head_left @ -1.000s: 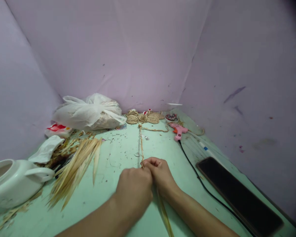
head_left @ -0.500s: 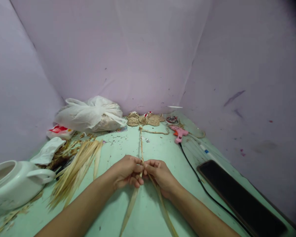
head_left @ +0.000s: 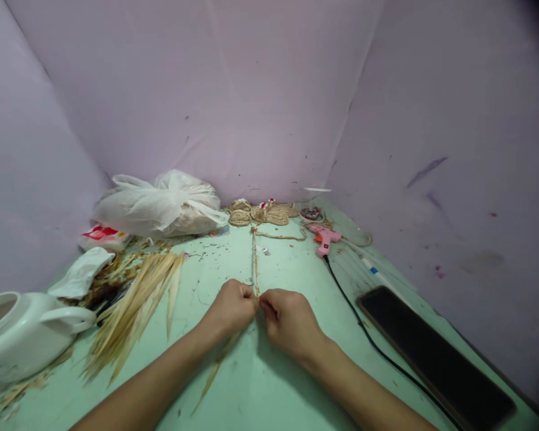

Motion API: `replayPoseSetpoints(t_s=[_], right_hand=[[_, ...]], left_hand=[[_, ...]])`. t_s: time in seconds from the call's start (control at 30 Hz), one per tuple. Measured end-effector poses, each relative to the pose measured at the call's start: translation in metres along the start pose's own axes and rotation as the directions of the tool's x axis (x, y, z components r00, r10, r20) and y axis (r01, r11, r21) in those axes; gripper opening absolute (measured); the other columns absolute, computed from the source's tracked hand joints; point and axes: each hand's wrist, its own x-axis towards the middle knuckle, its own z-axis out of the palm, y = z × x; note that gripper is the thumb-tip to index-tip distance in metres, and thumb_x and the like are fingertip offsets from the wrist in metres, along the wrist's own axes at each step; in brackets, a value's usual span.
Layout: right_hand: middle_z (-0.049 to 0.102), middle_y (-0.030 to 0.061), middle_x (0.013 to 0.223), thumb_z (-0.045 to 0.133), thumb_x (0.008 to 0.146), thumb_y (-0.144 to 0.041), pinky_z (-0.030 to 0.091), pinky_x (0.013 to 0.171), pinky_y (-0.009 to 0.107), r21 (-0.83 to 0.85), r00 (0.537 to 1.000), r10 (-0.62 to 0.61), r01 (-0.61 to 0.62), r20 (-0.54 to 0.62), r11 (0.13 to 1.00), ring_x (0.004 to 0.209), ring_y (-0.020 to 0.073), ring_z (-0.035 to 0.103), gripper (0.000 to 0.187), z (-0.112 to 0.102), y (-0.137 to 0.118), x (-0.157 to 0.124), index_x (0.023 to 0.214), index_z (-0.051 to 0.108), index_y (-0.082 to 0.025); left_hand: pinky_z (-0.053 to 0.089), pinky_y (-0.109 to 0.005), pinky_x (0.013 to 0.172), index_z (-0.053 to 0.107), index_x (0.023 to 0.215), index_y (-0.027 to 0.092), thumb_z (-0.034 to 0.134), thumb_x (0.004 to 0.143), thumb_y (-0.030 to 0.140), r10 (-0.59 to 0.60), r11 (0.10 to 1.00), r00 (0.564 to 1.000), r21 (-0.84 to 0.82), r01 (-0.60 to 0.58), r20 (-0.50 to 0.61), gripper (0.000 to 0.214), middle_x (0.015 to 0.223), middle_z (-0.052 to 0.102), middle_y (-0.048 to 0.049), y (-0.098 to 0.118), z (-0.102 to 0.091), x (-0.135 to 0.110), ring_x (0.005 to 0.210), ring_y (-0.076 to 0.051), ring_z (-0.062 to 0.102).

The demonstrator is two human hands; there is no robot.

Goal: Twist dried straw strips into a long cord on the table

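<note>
My left hand [head_left: 232,308] and my right hand [head_left: 288,320] meet at the middle of the green table [head_left: 269,395], both closed in a pinch on the near end of a twisted straw cord [head_left: 255,260]. The cord runs straight away from me toward the back wall. A loose dry strip [head_left: 213,374] trails from under my left hand toward me. Whatever my right hand holds besides the cord is hidden under its fingers.
A pile of dry leaf strips [head_left: 135,305] lies left, beside a white pot [head_left: 22,335] and a white plastic bag [head_left: 161,203]. Woven straw pieces [head_left: 263,214] sit at the back. A pink glue gun [head_left: 323,238] with black cable and a dark phone [head_left: 431,347] lie right.
Both hands have curled tighter on the cord. The strip under my right hand has gone out of sight, and the one under my left hand has swung left.
</note>
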Motion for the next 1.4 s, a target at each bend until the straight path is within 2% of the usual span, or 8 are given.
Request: replayPoseSetpoints(t_s=[0.23, 0.43, 0.63, 0.9, 0.97, 1.1, 1.17, 1.4], right_hand=[[0.060, 0.0059, 0.067, 0.047, 0.072, -0.020, 0.021, 0.048, 0.027, -0.248, 0.989, 0.146, -0.132, 0.038, 0.960, 0.053, 0.0141, 0.051, 0.017, -0.014, -0.027, -0.015, 0.067, 0.063, -0.018], [0.064, 0.0053, 0.063, 0.044, 0.074, -0.021, 0.024, 0.048, 0.025, -0.036, 0.969, 0.222, -0.219, 0.107, 0.975, 0.054, 0.0142, 0.053, 0.021, -0.011, -0.027, -0.017, 0.067, 0.063, -0.018], [0.064, 0.0052, 0.069, 0.041, 0.072, -0.013, 0.029, 0.053, 0.023, 0.034, 0.995, 0.081, -0.083, 0.052, 0.996, 0.060, 0.0131, 0.055, 0.021, 0.005, -0.030, -0.026, 0.070, 0.061, -0.016], [0.057, 0.0028, 0.051, 0.042, 0.076, -0.038, 0.027, 0.047, 0.023, 0.156, 0.973, 0.230, -0.232, 0.031, 0.960, 0.049, 0.0124, 0.047, 0.034, -0.025, -0.009, -0.005, 0.055, 0.058, -0.017], [0.060, 0.0037, 0.061, 0.044, 0.075, -0.033, 0.032, 0.050, 0.022, 0.370, 0.953, 0.301, -0.283, 0.009, 0.885, 0.055, 0.0125, 0.051, 0.025, -0.024, 0.000, 0.003, 0.063, 0.058, -0.016], [0.055, 0.0011, 0.061, 0.045, 0.072, -0.024, 0.037, 0.049, 0.021, 0.696, 0.844, 0.322, -0.536, 0.429, 0.479, 0.051, 0.0095, 0.049, 0.012, -0.008, 0.000, 0.008, 0.070, 0.052, -0.015], [0.049, -0.0023, 0.055, 0.044, 0.071, -0.021, 0.031, 0.042, 0.019, 0.700, 0.812, 0.284, -0.584, 0.510, 0.411, 0.041, 0.0063, 0.040, 0.009, -0.001, -0.004, 0.006, 0.067, 0.050, -0.016], [0.042, -0.0046, 0.046, 0.054, 0.058, -0.020, 0.023, 0.042, 0.019, 0.611, 0.901, 0.311, -0.434, 0.302, 0.662, 0.043, 0.0050, 0.031, 0.008, 0.012, 0.010, 0.008, 0.057, 0.054, -0.012]], left_hand=[[0.012, -0.021, 0.038, 0.034, 0.038, 0.016, 0.041, 0.049, 0.011, -0.088, 0.972, 0.996, -0.217, 0.084, -0.006, 0.014, 0.036, 0.023, 0.0059, -0.009, 0.013, -0.002, 0.039, -0.005, 0.021], [0.009, -0.022, 0.032, 0.032, 0.038, 0.018, 0.041, 0.049, 0.012, -0.229, 0.893, 0.972, -0.385, 0.232, 0.055, 0.015, 0.031, 0.024, 0.0071, -0.002, 0.014, -0.008, 0.028, -0.004, 0.017], [0.010, -0.020, 0.033, 0.035, 0.037, 0.017, 0.044, 0.048, 0.012, -0.203, 0.859, 0.978, -0.469, 0.205, 0.055, 0.015, 0.030, 0.025, 0.0075, -0.001, 0.014, -0.013, 0.029, -0.003, 0.018], [0.013, -0.019, 0.034, 0.039, 0.045, 0.017, 0.050, 0.053, 0.019, -0.159, 0.905, 0.982, -0.382, 0.187, 0.103, 0.013, 0.032, 0.028, 0.0084, -0.011, 0.011, -0.011, 0.030, -0.003, 0.020], [0.009, -0.020, 0.033, 0.039, 0.047, 0.018, 0.049, 0.056, 0.021, -0.171, 0.915, 0.974, -0.343, 0.212, 0.146, 0.014, 0.032, 0.026, 0.0089, -0.010, 0.009, -0.012, 0.028, -0.004, 0.017], [0.008, -0.020, 0.032, 0.038, 0.048, 0.018, 0.048, 0.058, 0.023, -0.141, 0.926, 0.978, -0.329, 0.185, 0.152, 0.015, 0.032, 0.026, 0.0088, -0.010, 0.008, -0.012, 0.028, -0.003, 0.016], [0.008, -0.020, 0.033, 0.039, 0.049, 0.018, 0.048, 0.059, 0.024, -0.121, 0.932, 0.981, -0.322, 0.165, 0.151, 0.015, 0.032, 0.026, 0.0089, -0.011, 0.008, -0.012, 0.029, -0.003, 0.016], [0.009, -0.021, 0.034, 0.036, 0.047, 0.019, 0.045, 0.057, 0.022, -0.096, 0.956, 0.970, -0.252, 0.153, 0.223, 0.014, 0.033, 0.025, 0.0085, -0.011, 0.003, -0.011, 0.029, -0.004, 0.017]])
